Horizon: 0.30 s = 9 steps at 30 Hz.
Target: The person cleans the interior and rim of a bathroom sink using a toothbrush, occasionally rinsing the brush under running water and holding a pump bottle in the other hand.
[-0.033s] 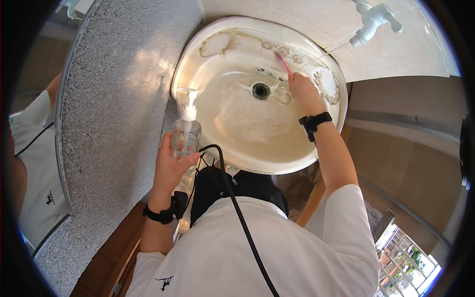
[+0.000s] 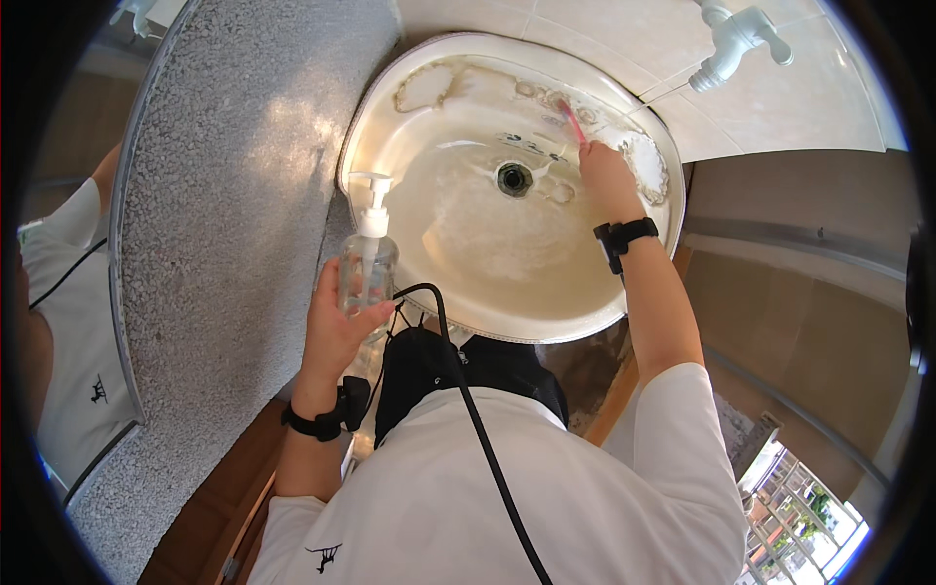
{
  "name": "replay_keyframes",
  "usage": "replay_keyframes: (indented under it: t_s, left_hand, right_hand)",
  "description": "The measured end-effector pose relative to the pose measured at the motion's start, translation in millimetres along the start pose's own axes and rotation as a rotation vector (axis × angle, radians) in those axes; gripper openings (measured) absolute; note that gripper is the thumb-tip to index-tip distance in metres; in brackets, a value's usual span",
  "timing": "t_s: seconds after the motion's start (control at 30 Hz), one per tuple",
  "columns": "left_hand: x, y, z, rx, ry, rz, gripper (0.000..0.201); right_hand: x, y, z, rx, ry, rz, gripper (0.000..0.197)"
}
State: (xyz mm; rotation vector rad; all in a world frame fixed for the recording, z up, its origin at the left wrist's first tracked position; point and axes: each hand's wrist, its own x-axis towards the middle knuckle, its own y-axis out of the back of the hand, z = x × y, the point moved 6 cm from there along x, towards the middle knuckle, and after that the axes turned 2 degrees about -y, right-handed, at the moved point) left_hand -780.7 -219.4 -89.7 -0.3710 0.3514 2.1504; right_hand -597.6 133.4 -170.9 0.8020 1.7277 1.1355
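A clear pump bottle [image 2: 368, 263] with a white pump head stands upright in my left hand [image 2: 341, 327], whose fingers and thumb wrap its lower part, just left of the basin's rim. Over the right side of the cream washbasin [image 2: 478, 283], my right hand [image 2: 611, 185] grips a pink toothbrush [image 2: 575, 125] by its handle. Its head points to the stained back ledge, near several ring-shaped marks; whether the bristles touch the surface I cannot tell. Dark marks and a round drain [image 2: 514, 179] lie to the left of this hand.
A white tap [image 2: 733, 49] juts from the tiled wall at the back right, with a thin stream running toward the basin. The rough grey wall [image 2: 224, 224] borders the left side, with a mirror [image 2: 73, 322] on it. A black cable [image 2: 478, 429] hangs across my front.
My right hand and the toothbrush have shifted slightly to the right along the back ledge. The left hand and bottle stay in place.
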Motion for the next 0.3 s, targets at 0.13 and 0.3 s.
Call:
replay_keyframes:
  t_s: [0.13,0.3]
  left_hand:
    - [3,-3,4,-0.007,-0.016,-0.015,0.058]
    - [3,-8,6,-0.021,0.004,-0.045,0.058]
  right_hand:
    - [8,-10,14,0.049,0.037,0.068,0.039]
    - [11,-13,-8,0.095,-0.053,0.018,0.038]
